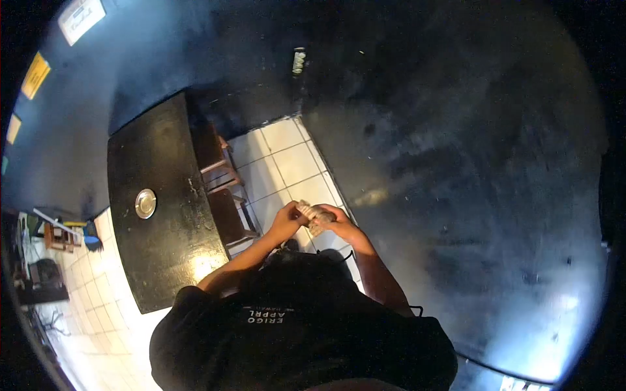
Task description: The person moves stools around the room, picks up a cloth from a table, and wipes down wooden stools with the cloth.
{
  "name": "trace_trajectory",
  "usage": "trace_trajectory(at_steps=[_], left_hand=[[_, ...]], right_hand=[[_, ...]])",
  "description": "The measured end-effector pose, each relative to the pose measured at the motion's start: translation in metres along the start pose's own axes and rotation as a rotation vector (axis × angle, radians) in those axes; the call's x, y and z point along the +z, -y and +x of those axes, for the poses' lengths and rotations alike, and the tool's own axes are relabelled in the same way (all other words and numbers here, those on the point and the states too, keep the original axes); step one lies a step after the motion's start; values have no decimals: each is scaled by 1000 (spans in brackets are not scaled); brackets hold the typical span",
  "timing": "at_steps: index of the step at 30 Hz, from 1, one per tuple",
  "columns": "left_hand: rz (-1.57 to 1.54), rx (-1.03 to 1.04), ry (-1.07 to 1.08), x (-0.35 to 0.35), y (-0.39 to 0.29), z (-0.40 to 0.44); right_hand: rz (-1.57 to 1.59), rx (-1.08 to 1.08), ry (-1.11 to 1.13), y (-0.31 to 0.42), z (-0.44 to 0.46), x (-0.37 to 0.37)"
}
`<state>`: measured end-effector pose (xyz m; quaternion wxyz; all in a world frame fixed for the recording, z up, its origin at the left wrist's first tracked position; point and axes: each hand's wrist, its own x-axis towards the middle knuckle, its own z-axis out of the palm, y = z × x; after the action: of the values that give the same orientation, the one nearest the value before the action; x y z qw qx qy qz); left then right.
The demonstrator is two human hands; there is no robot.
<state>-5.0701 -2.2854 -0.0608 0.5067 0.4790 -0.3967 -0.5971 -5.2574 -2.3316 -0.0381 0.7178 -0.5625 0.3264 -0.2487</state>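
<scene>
In front of my chest, both hands hold a small beige bundle [315,214]. It looks ridged or folded, like cloth or coiled cord; its exact kind cannot be made out. My left hand [285,221] pinches its left side with bent fingers. From the right, my right hand [342,225] wraps around the other end, and part of the bundle hangs below the fingers. The hands are close together above the tiled floor [282,150].
To my left stands a long dark table [156,260] with a round metal dish [145,203] on it. Wooden stools [228,215] are tucked along its near side. A dark wall [456,163] rises close on my right. A broom head [93,238] shows at far left.
</scene>
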Motion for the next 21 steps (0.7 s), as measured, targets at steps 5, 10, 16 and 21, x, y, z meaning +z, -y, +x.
trace_trajectory(at_steps=[5,10,16,21], left_hand=[[227,78,-124,-21,-33,55],[172,77,-457,-33,-36,95],[86,62,-709,-44,-30,166],[27,28,-970,-65,-40,194]], right_hand=[[259,115,186,54,79,-27],[26,250,403,62,179,-49],[-347,209,690,79,298,-69],[-105,375,735,82,387,-60]])
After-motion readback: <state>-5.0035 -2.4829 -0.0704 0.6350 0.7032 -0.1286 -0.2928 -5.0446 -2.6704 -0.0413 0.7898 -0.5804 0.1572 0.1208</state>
